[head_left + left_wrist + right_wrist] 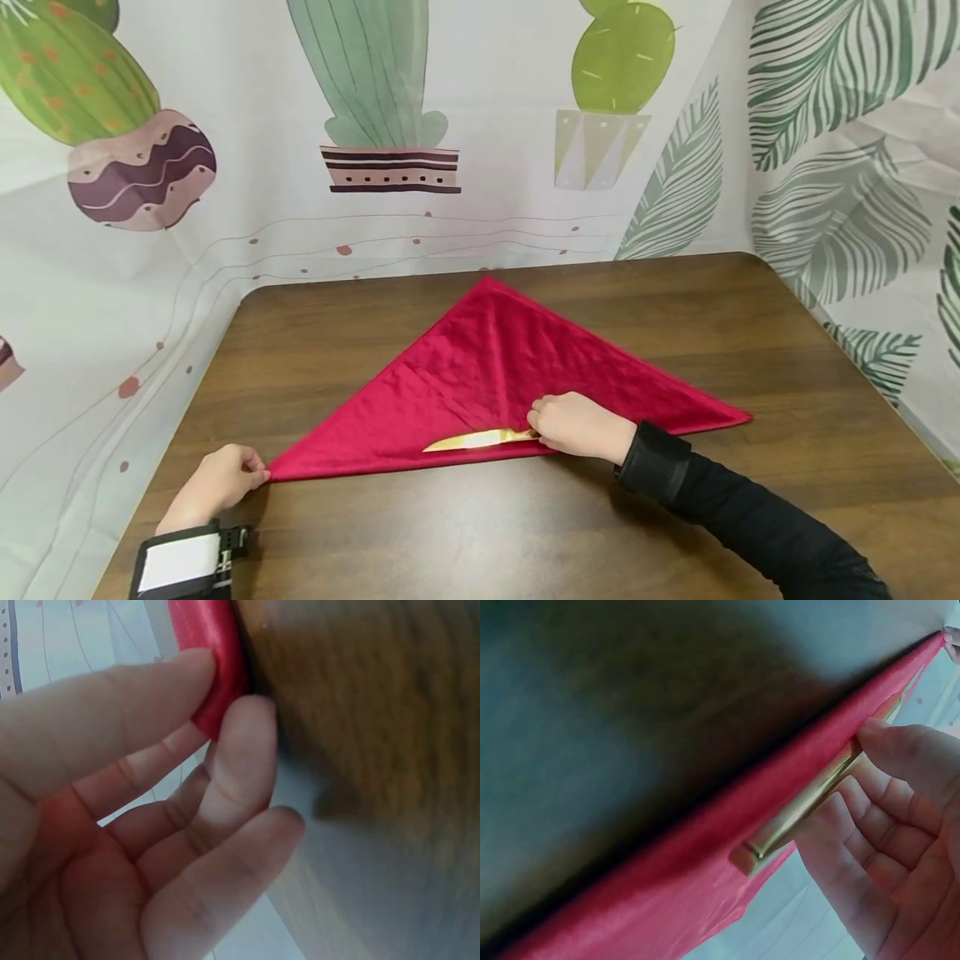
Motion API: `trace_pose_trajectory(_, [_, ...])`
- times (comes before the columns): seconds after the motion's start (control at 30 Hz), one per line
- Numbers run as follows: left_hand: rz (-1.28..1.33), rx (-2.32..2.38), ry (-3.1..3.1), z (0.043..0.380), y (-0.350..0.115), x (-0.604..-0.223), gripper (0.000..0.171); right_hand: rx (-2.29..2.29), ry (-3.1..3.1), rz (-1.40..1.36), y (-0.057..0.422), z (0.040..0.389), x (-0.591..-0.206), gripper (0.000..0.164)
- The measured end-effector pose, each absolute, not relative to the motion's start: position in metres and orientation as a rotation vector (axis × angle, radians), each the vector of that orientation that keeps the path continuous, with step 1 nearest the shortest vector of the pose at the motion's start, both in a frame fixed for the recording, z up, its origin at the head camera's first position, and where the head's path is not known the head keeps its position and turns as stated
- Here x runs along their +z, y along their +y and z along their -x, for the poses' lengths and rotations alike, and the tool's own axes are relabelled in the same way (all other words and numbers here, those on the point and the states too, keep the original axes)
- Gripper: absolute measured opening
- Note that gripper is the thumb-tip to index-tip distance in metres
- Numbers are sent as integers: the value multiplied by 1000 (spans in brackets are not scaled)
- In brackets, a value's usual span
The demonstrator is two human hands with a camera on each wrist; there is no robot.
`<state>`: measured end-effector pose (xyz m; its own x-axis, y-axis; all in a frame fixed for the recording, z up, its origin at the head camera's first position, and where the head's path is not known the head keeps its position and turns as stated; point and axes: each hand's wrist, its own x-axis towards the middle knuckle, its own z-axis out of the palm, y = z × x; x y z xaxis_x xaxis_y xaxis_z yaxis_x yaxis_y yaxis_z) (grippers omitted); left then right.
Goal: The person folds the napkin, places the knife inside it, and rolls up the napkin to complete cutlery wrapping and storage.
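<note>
A red satin-like cloth napkin [480, 358], folded into a triangle, lies with its long edge toward me and its peak at the far side. My left hand [225, 479] pinches the napkin's left corner between thumb and fingers; the left wrist view shows the red tip [217, 690] caught there. Along the long edge rests a gold knife [468, 439], its blade pointing left. My right hand [573, 425] grips the knife's handle [802, 810] with thumb and curled fingers, the handle's end sticking out in the right wrist view.
Brown wooden table [465, 533] surrounds the napkin, its far edge against a hanging cloth backdrop [510, 225] printed with cacti and leaves. The backdrop also runs down along the table's left and right sides.
</note>
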<state>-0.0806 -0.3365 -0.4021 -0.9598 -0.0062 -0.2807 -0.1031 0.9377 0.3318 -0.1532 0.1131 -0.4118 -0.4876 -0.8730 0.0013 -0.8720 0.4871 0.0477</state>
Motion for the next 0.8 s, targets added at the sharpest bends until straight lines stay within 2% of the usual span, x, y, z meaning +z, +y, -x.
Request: trace_pose_trajectory(0.8, [100,493,2793,81,-335,-405,11,-63,-2729,-1572,106,152,-415,14])
